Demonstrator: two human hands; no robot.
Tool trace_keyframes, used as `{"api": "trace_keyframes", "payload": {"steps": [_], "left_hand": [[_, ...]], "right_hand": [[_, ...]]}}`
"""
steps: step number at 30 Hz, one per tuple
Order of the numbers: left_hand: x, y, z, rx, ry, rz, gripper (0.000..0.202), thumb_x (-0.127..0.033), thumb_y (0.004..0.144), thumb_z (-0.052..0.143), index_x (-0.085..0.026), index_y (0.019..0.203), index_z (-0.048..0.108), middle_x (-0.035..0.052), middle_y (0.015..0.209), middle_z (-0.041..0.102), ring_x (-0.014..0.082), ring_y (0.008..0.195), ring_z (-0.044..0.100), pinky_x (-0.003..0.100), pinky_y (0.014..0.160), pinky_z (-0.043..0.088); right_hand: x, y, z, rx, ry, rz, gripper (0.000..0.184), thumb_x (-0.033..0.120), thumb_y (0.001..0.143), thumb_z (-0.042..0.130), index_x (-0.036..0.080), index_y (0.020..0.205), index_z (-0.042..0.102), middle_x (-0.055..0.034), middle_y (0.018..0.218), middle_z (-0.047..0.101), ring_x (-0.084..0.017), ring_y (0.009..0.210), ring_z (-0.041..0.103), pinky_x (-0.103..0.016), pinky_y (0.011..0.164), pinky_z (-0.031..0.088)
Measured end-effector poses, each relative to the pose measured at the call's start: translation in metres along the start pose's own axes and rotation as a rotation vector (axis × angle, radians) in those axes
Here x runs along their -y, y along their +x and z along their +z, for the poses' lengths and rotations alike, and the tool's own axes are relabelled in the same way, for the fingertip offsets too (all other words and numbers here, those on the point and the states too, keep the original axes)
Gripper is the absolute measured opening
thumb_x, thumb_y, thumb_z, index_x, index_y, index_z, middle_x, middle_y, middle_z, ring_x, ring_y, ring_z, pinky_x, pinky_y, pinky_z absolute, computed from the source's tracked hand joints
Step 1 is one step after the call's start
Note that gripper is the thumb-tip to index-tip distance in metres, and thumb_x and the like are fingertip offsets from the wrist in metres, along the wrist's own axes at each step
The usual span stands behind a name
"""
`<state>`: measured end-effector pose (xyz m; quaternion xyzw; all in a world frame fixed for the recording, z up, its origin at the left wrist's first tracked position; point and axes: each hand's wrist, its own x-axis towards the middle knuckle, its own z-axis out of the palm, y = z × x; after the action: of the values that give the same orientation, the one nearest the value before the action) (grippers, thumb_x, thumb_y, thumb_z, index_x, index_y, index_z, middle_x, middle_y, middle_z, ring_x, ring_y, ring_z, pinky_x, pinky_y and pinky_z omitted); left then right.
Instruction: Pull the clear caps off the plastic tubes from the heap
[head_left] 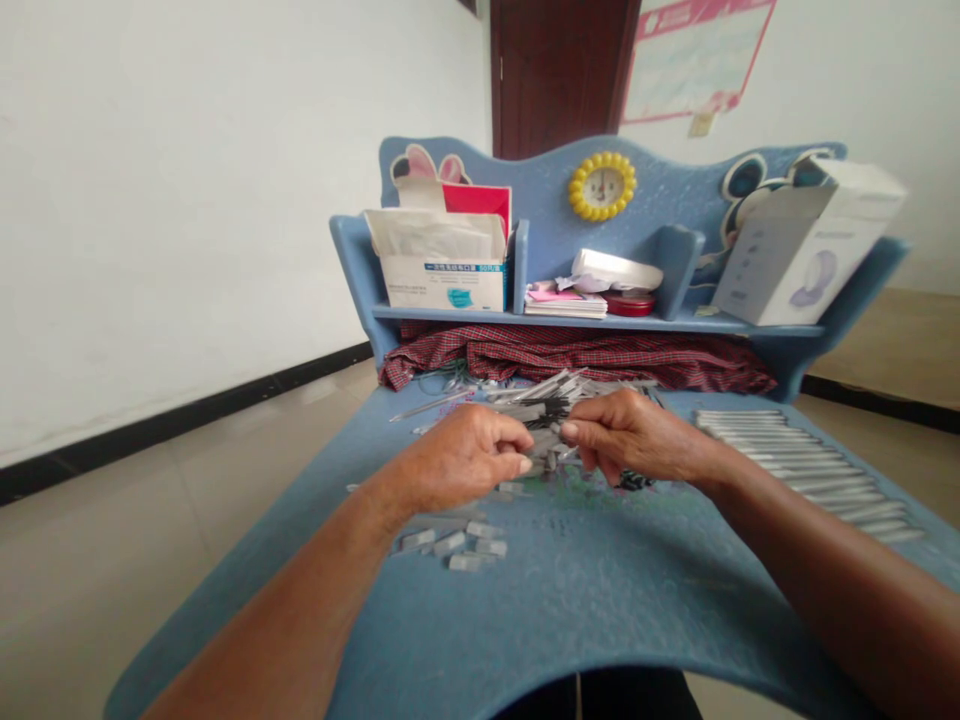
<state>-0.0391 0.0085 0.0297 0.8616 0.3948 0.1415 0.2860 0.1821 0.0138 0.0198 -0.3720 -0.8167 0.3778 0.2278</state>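
My left hand (463, 458) hovers over the middle of the desk with thumb and fingertips pressed together; what they hold, if anything, is too blurred to name. Facing it, my right hand (634, 436) is pinched in the same way, close to small grey and black parts. Behind and between both hands spreads a loose pile of thin clear and black pen parts (559, 388). Several short whitish pen caps (466, 545) lie below my left wrist. At the right, a row of grey pens (806, 468) lies side by side near my right forearm.
The blue desk (570, 590) has a back shelf holding a mask box (446, 282), papers (566, 303), a red round tin (630, 304) and a tall white box (780, 255). Checked cloth (577, 355) is tucked beneath the shelf. A yellow-rimmed clock (602, 187) is on the backboard.
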Motion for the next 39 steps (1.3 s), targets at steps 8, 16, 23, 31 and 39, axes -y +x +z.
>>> {"api": "trace_keyframes", "payload": {"steps": [8,16,23,31,39], "left_hand": [[-0.0037,0.0006,-0.0006,-0.008,-0.003,-0.001,0.018,-0.02,0.073,0.049,-0.014,0.076,0.065,-0.0045,0.058,0.046,0.0095,0.055,0.043,0.02,0.051,0.027],[-0.0036,0.0001,0.0009,-0.017,0.008,-0.002,0.016,-0.02,0.073,0.048,-0.014,0.074,0.064,-0.005,0.058,0.044,0.0088,0.055,0.041,0.02,0.05,0.026],[-0.0035,0.0008,0.0012,-0.032,0.004,-0.004,0.015,-0.02,0.073,0.05,-0.014,0.072,0.063,-0.0051,0.057,0.043,0.0083,0.053,0.04,0.019,0.049,0.026],[-0.0048,0.0009,0.002,-0.062,0.001,-0.037,0.013,-0.021,0.072,0.052,-0.014,0.072,0.063,-0.005,0.057,0.046,0.0083,0.053,0.041,0.019,0.05,0.028],[-0.0064,0.0036,0.0083,-0.165,0.148,-0.001,0.003,-0.018,0.068,0.058,-0.016,0.067,0.059,-0.0066,0.051,0.043,0.0078,0.05,0.04,0.019,0.049,0.027]], "right_hand": [[0.0008,0.0003,-0.0005,-0.035,0.02,-0.012,0.036,0.047,0.083,0.053,0.015,0.068,0.053,0.0037,0.053,0.051,-0.007,0.04,0.051,-0.016,0.039,0.038],[0.0032,0.0004,-0.0005,-0.04,-0.022,-0.002,0.039,0.049,0.082,0.052,0.014,0.065,0.053,0.0034,0.052,0.051,-0.007,0.039,0.051,-0.016,0.038,0.037],[0.0018,0.001,-0.0011,-0.031,0.007,0.0,0.037,0.05,0.082,0.053,0.014,0.073,0.055,0.003,0.055,0.054,-0.007,0.04,0.052,-0.016,0.038,0.037],[0.0023,0.0008,-0.0011,-0.031,0.002,0.009,0.036,0.049,0.078,0.058,0.015,0.067,0.054,0.0043,0.052,0.051,-0.007,0.04,0.052,-0.017,0.038,0.036],[0.0021,0.0022,0.0024,-0.034,-0.038,0.017,0.033,0.039,0.085,0.05,0.016,0.063,0.05,0.0039,0.052,0.051,-0.006,0.038,0.05,-0.017,0.036,0.035]]}}
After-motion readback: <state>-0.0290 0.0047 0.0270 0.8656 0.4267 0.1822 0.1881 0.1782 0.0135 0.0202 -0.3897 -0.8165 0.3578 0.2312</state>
